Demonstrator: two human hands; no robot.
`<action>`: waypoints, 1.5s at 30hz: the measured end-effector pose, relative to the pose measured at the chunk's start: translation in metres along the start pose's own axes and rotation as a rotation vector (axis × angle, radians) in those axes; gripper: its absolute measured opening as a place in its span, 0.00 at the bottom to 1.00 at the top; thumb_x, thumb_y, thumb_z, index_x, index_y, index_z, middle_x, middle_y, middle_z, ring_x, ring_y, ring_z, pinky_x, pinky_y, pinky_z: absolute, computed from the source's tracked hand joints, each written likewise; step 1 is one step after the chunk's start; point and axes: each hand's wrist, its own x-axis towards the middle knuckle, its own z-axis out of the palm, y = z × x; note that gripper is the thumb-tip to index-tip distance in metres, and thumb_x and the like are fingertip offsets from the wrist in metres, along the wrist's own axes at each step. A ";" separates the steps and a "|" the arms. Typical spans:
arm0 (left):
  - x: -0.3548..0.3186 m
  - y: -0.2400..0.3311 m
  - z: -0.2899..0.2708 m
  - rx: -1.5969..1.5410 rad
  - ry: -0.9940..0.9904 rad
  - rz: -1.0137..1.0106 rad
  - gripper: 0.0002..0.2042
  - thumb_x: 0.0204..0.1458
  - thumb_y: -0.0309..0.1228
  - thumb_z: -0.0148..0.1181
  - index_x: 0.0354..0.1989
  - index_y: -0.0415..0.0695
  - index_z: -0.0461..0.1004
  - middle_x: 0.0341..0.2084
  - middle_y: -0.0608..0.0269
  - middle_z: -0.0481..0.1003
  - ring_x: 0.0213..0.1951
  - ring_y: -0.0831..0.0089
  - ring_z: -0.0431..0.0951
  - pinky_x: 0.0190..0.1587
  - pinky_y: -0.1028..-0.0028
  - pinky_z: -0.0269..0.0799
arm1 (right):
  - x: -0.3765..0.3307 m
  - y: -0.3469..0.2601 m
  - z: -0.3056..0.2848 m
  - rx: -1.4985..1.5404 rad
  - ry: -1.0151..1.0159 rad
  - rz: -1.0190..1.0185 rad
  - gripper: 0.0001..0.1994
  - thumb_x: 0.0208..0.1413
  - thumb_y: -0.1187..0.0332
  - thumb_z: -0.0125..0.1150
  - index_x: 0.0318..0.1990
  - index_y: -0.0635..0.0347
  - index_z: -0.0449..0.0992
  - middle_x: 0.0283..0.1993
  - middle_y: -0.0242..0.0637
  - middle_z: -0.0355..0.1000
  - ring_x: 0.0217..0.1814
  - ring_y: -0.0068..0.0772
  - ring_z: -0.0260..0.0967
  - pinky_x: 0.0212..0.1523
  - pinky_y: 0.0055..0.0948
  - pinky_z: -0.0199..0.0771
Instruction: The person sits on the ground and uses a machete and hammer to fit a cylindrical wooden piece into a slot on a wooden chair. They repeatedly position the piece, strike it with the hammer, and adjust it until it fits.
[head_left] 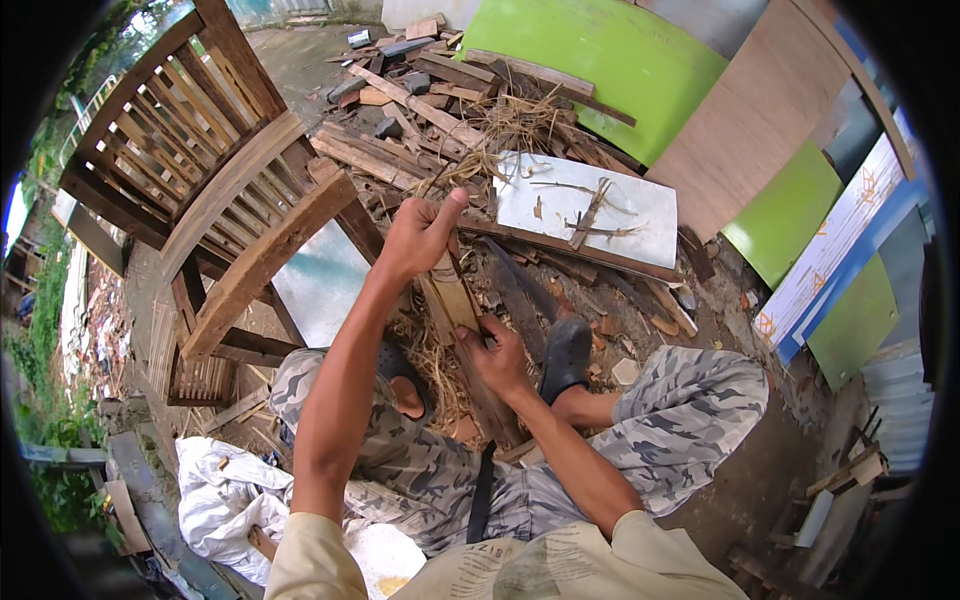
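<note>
- One slatted wooden chair (200, 170) is lying tipped at the left; one white board (585, 205), strewn with a few dry stalks, is lying beyond the hands, with a heap of scrap timber (420, 100) piled behind it.
- Two green panels (600, 60) and one brown plywood sheet (750, 120) are being leaned at the upper right; one crumpled white sack (225, 495) is lying at the lower left.
- Two dark clogs (567, 355) are being worn — the camouflage-clad legs are being held bent either side of the work, so the ground under the strip is largely hidden.
- One bamboo strip (455, 300) is being held upright-tilted between the knees, over a litter of dry fibres.
- The left hand (420, 238) is being closed around the strip's upper end, thumb raised.
- The right hand (497, 357) is being closed on the strip's lower part — whether a tool is held in it cannot be told.
</note>
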 end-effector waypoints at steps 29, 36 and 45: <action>-0.069 -0.145 0.128 -0.216 0.415 -0.463 0.28 0.71 0.53 0.42 0.47 0.34 0.71 0.28 0.70 0.64 0.33 0.76 0.62 0.41 0.70 0.64 | 0.053 0.211 -0.112 -0.452 -0.019 0.614 0.17 0.62 0.56 0.62 0.49 0.60 0.81 0.47 0.46 0.81 0.50 0.46 0.78 0.51 0.41 0.76; -0.064 -0.141 0.132 -0.157 0.437 -0.456 0.27 0.71 0.53 0.43 0.39 0.36 0.70 0.26 0.69 0.65 0.30 0.78 0.60 0.34 0.69 0.61 | 0.051 0.281 -0.239 -0.994 -0.288 0.905 0.26 0.58 0.56 0.61 0.61 0.60 0.74 0.61 0.53 0.73 0.63 0.55 0.72 0.61 0.49 0.74; -0.008 -0.084 0.110 -0.149 0.446 -0.534 0.30 0.67 0.56 0.50 0.33 0.35 0.74 0.23 0.71 0.67 0.29 0.80 0.62 0.34 0.71 0.62 | 0.073 0.296 -0.341 -1.320 0.047 0.982 0.37 0.55 0.62 0.66 0.71 0.54 0.58 0.74 0.45 0.57 0.74 0.52 0.57 0.72 0.46 0.62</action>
